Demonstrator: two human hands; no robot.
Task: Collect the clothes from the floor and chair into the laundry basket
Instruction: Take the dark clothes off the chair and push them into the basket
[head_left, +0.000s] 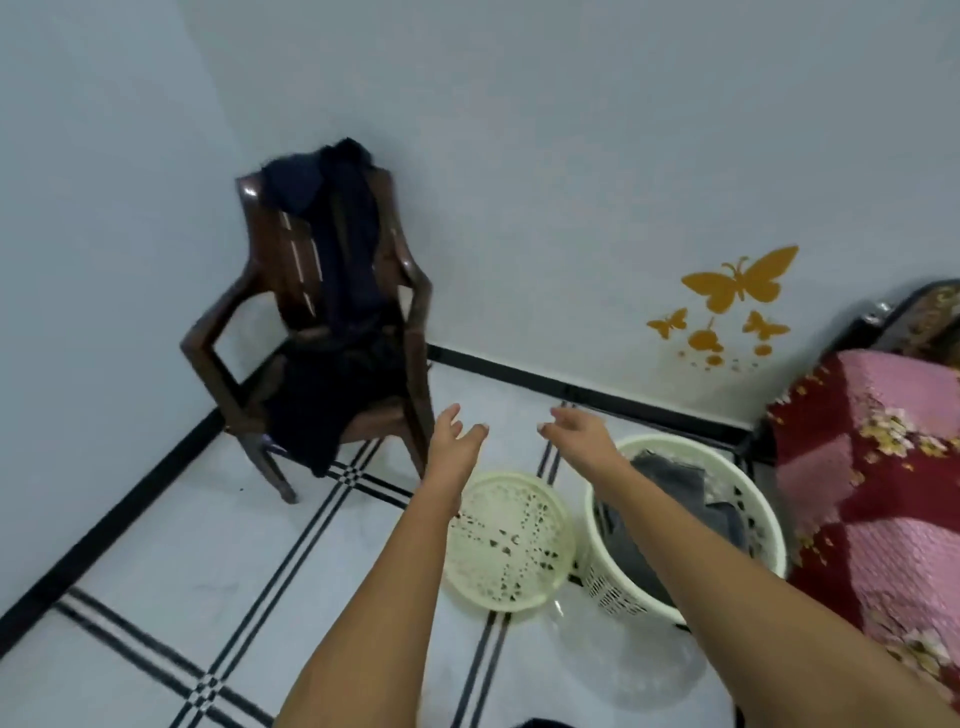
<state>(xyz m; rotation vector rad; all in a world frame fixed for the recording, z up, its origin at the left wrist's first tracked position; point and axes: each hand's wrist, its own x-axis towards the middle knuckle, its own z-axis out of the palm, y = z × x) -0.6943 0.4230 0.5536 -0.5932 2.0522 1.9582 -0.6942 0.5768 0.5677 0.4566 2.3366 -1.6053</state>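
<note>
A dark brown plastic chair (249, 322) stands in the room's corner. Dark navy and black clothes (343, 249) hang over its backrest and spill across the seat, one end drooping past the seat's front edge. A cream laundry basket (758, 525) sits on the floor at the right, with grey clothes (675, 488) inside it. My left hand (452, 441) reaches forward, open and empty, just right of the chair's front leg. My right hand (582, 428) is also stretched out open and empty, above the floor left of the basket's far rim.
The basket's round cream lid (511, 540) lies flat on the white tiled floor between my arms. A bed with a pink and red patterned cover (872, 483) borders the basket on the right. Walls close in behind the chair.
</note>
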